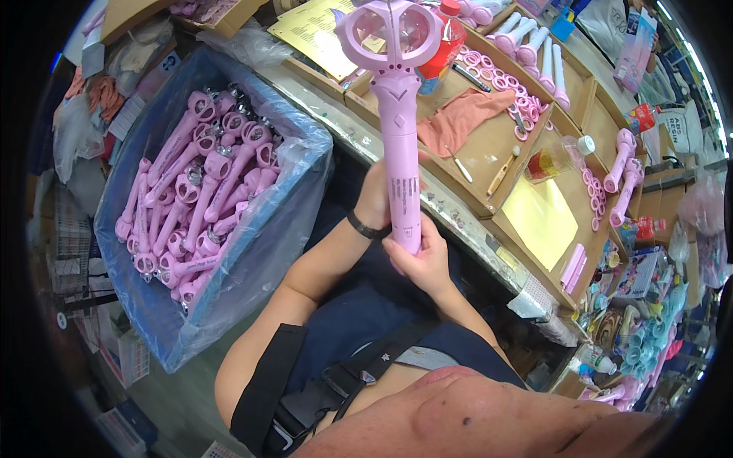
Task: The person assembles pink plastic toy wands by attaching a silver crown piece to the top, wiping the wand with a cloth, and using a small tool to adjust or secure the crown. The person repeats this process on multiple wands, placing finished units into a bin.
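A pink toy wand (402, 164) stands upright before me, its round head with clear windows at the top and its handle pointing down toward me. My right hand (421, 258) is closed round the lower end of the handle, thumb on the front. My left hand (372, 200), with a black band on the wrist, wraps the handle from its left side; most of its fingers are hidden behind the wand. To the left, a blue crate (305, 221) lined with clear plastic holds a heap of similar pink wands (200, 179).
Beyond the wand, the workbench carries cardboard trays (489, 200) with pink rings (527, 103), an orange cloth (463, 122), a brush (500, 174), yellow paper (538, 221) and a bottle (561, 159). A red-capped bottle (447, 46) stands behind the wand head. More pink wand parts (626, 179) lie right.
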A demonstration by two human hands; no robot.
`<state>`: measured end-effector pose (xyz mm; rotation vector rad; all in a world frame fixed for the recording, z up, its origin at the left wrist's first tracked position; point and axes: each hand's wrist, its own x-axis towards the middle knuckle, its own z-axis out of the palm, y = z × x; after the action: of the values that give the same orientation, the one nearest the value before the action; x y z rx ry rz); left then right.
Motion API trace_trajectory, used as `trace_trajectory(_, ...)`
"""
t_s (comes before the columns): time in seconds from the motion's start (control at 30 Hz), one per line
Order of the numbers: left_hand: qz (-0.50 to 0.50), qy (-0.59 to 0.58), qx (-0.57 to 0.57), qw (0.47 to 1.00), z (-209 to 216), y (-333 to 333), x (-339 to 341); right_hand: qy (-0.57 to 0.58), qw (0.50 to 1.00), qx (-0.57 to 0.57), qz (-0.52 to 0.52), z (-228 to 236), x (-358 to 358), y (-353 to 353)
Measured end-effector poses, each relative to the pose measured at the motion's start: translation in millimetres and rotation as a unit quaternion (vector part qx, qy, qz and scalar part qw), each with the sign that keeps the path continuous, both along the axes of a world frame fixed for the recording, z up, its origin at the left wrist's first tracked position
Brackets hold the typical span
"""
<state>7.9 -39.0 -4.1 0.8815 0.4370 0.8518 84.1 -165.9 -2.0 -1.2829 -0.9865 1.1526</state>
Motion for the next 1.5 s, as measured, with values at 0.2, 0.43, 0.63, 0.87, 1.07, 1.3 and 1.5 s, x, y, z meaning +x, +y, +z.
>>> trace_trajectory(0.2,0.167,0.115,0.194,0.96,5.3,-28.5,5.9,-0.249,0.962,0.036,-0.106,-7.0,1.8,8.8)
trace_trajectory(0.43,-0.02,0.032,0.0,0.999,8.8,-5.8,-13.5,-0.204,0.976,0.052,-0.065,-15.8,0.4,1.2)
trace_trajectory(0.63,-0.158,-0.236,-0.062,0.957,2.1,0.4,-11.7,0.208,0.968,-0.028,0.14,-20.1,7.3,-6.5)
trace_trajectory(0.87,-0.011,-0.029,0.004,1.0,-0.9,-13.4,-7.3,0.06,0.988,-0.117,0.077,-23.2,-0.6,2.0)
trace_trajectory(1.07,-0.001,-0.023,0.024,0.999,8.8,-12.0,-6.2,0.179,0.972,-0.105,0.113,-22.6,6.1,-1.0)
trace_trajectory(1.3,0.038,-0.093,-0.063,0.993,11.6,25.3,-10.7,0.254,0.944,-0.073,0.199,-28.1,14.1,-12.4)
trace_trajectory(1.5,0.147,-0.111,-0.035,0.982,19.4,54.6,-25.4,0.233,0.965,-0.017,0.116,-19.8,17.5,-22.9)
